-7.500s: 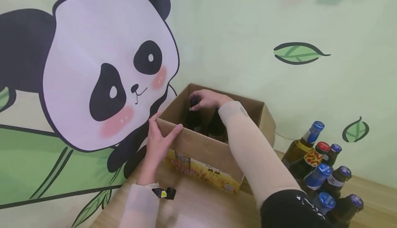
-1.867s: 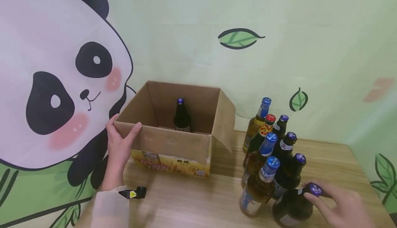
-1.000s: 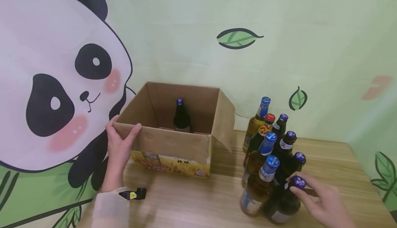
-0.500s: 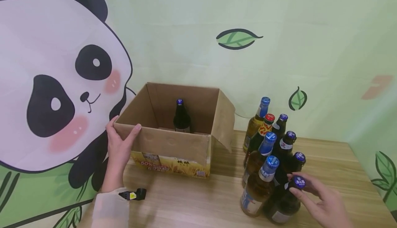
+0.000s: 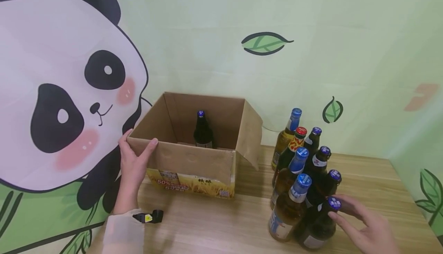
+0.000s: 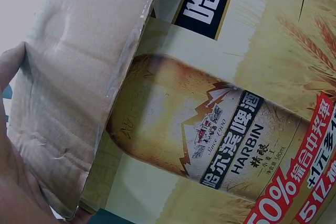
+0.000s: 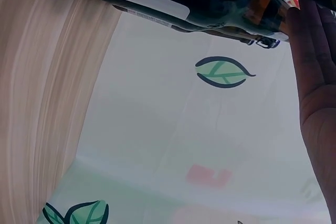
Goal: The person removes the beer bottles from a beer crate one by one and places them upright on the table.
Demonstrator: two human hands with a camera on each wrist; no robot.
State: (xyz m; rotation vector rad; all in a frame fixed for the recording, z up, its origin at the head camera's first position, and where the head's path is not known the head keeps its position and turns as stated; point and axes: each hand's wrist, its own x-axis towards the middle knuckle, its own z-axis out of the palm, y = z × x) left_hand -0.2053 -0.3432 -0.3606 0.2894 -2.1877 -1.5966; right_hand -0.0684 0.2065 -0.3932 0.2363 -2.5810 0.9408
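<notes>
My left hand [image 5: 135, 165] holds the near left corner of an open cardboard box [image 5: 194, 160], thumb over the front wall. In the left wrist view the printed beer picture [image 6: 194, 129] fills the box's side. Inside stands one dark beer bottle [image 5: 203, 133] with a blue cap. On the right, my right hand [image 5: 368, 223] is at the neck of a dark beer bottle [image 5: 316, 229] that stands upright on the table. Its thumb and fingers lie loosely beside the cap; in the right wrist view the fingers [image 7: 310, 51] are straight.
Several other beer bottles stand close together in two rows, among them a brown one with a blue cap [image 5: 288, 213] and one with a red cap [image 5: 295, 144]. The wooden table [image 5: 204, 227] meets a painted wall [image 5: 207, 54] behind. A box flap [image 5: 250, 135] sticks out rightward.
Earlier my right hand gripped a bottle inside the box, where two stood. A dark bottle was then brought to the near right of the group, shifted left and set upright; the fingers have since loosened.
</notes>
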